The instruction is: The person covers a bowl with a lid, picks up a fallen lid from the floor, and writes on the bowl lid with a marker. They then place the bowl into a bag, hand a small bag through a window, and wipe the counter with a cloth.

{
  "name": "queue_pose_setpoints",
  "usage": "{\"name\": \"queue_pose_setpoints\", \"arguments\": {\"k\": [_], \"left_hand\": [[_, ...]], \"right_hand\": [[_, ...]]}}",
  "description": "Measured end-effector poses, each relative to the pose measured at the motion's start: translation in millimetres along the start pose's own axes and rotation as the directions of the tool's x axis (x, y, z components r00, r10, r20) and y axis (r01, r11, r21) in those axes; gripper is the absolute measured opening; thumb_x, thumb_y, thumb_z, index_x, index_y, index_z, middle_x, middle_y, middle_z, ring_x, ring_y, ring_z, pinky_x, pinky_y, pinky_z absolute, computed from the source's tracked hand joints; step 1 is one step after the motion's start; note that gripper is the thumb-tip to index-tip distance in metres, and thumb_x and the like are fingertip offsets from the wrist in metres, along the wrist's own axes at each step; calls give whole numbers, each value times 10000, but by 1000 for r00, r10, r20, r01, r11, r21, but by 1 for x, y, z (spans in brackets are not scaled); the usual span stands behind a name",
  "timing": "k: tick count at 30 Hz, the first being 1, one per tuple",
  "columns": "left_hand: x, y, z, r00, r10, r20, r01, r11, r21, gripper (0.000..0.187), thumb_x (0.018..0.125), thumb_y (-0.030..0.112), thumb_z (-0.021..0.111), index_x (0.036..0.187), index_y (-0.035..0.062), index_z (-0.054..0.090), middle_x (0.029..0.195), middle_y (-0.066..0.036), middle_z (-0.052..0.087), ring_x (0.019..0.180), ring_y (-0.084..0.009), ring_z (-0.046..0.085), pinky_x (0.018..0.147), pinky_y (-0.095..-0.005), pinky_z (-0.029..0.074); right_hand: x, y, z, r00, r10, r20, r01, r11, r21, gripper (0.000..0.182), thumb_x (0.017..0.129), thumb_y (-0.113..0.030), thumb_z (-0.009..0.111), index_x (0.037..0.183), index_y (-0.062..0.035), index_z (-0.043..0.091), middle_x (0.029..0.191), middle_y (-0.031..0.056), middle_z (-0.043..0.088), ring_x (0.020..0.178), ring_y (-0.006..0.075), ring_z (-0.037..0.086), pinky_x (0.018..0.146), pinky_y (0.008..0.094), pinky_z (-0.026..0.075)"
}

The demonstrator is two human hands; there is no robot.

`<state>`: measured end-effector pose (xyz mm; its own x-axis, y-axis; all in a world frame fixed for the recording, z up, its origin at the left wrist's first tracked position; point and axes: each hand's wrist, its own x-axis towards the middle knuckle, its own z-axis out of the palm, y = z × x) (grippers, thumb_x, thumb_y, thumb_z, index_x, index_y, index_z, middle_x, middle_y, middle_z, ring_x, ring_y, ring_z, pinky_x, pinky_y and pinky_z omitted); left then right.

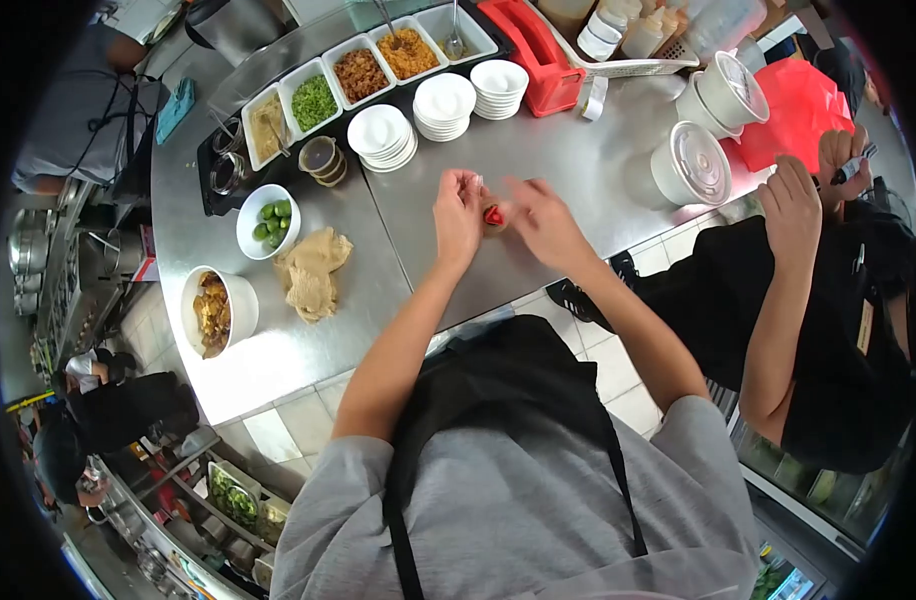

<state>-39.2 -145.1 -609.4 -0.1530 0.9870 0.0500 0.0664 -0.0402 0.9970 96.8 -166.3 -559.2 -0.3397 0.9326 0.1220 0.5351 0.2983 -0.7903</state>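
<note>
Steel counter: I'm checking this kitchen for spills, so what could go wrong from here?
The bowl of food stands near the counter's edge; a bump might tip it off.
The lidded tub, close to a co-worker's hand, could get knocked.
The small red item between left hand and right hand might slip.

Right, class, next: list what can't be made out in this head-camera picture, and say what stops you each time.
- Head view: what the small red item is; it is too small.
- Head view: the exact finger positions of the right hand; motion blur smears them.
- Head view: what the white lidded tub contains; its lid and wall hide it.
- Head view: the wording on the bottle label; too small.
</note>
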Motion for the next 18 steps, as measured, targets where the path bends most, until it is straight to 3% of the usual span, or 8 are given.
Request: {"name": "queue_pose_setpoints", "arguments": {"k": [1,5,7,10,12,15,18], "left_hand": [[-2,-2,1,1000,-7,-3,7,1000,-1,161,912,148,472,891,-11,482,717,-101,586,656,-154,564,624,-296,457],[-4,-4,4,999,-16,-46,14,998,-62,157,926,149,443,930,-8,441,777,-118,576,701,-162,565,651,-304,461],[-6,-1,6,995,-50,-81,43,996,-79,158,929,152,436,944,-5,423,800,-122,570,720,-168,568,661,-309,463],[-7,9,3,994,-90,-66,86,995,-53,155,934,152,416,963,2,394,827,-139,559,749,-211,579,668,-341,461],[-9,24,0,997,-46,-62,58,976,208,169,946,171,371,978,5,379,811,-156,557,740,-267,585,652,-377,457],[-8,33,-5,998,-57,-15,59,971,231,185,954,190,332,994,11,358,805,-178,554,726,-309,579,638,-402,450],[-6,36,-5,1000,-25,3,23,965,260,187,960,206,322,1005,26,346,776,-157,564,691,-277,576,645,-372,453]], "right_hand": [[-1,4,1,978,173,-112,-161,980,113,383,853,-200,564,1147,40,512,905,208,536,829,320,552,750,375,449],[-3,18,25,983,172,-61,-167,983,82,393,878,-238,541,1154,40,508,886,214,525,776,320,546,735,367,444],[-6,12,29,963,250,-99,-243,967,80,403,885,-256,529,1156,41,505,882,213,525,760,311,544,705,361,442],[-9,-4,32,947,264,-183,-244,961,127,388,897,-257,510,1154,33,511,890,213,522,752,309,538,699,363,436],[-12,-4,37,953,220,-207,-196,972,130,374,903,-248,497,1154,28,509,896,213,521,764,315,542,707,365,438],[-10,-6,41,956,177,-236,-134,973,186,339,911,-225,480,1151,14,506,917,212,520,783,322,551,713,369,446],[-7,1,47,952,188,-244,-109,946,304,300,909,-193,479,1143,-6,505,935,205,527,800,328,561,712,374,454]]}}
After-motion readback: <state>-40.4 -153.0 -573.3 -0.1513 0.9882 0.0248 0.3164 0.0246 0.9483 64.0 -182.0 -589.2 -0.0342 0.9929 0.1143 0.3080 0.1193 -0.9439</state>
